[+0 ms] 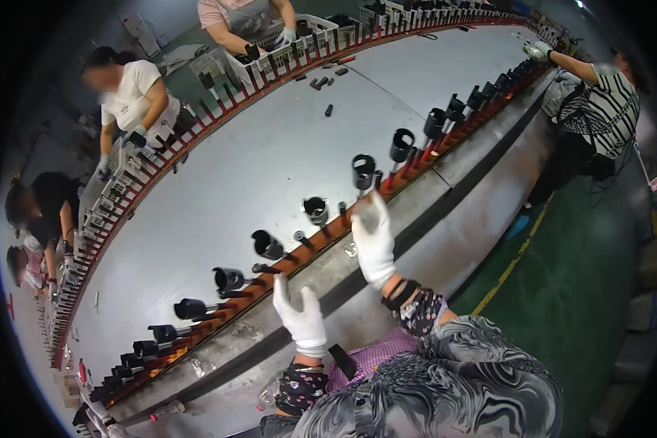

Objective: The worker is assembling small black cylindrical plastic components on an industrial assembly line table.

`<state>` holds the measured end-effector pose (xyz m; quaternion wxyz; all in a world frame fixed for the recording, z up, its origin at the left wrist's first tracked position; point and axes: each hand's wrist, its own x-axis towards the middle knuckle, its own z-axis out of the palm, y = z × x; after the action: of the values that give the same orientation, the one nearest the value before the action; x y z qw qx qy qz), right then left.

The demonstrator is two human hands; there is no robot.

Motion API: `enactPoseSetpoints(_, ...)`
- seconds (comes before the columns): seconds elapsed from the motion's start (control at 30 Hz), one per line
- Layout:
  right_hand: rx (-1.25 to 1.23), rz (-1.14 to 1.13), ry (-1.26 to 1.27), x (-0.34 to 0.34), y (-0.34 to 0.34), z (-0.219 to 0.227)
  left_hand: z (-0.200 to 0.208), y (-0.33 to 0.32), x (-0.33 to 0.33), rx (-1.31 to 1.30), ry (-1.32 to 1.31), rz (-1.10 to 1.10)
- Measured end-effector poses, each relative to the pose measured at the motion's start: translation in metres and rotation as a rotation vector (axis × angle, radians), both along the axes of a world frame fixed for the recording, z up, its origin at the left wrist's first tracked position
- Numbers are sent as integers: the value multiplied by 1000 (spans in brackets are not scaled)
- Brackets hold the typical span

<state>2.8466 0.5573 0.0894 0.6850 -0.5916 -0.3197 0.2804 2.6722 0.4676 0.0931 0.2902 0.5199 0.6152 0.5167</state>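
Observation:
Both my hands wear white gloves. My right hand (374,241) reaches up to the row of posts, its fingers bent around the stem just under a black cup-shaped part (363,172); the exact grip is partly hidden. My left hand (299,315) is open, thumb and index finger apart, its fingertip close to a small dark cylindrical piece (265,269) on the row. Between the hands, another black cup-shaped part (315,210) sits with its mouth facing up. To the left, a further black cup-shaped part (268,245) leans on its post.
A curved line of red posts (299,257) rims the grey table (219,197). Small black cylinders (320,83) lie on the far side. Co-workers stand across the table and at the far right, near crates (310,33). A metal ledge (328,266) runs along my side.

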Motion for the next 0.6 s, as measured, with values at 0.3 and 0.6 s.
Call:
enactPoseSetpoints(0.3,358,192,-510,57,115,59,76,140,122,180,-334,-77)
enactPoseSetpoints(0.6,62,455,-276,75,61,5,43,145,123,325,-291,182)
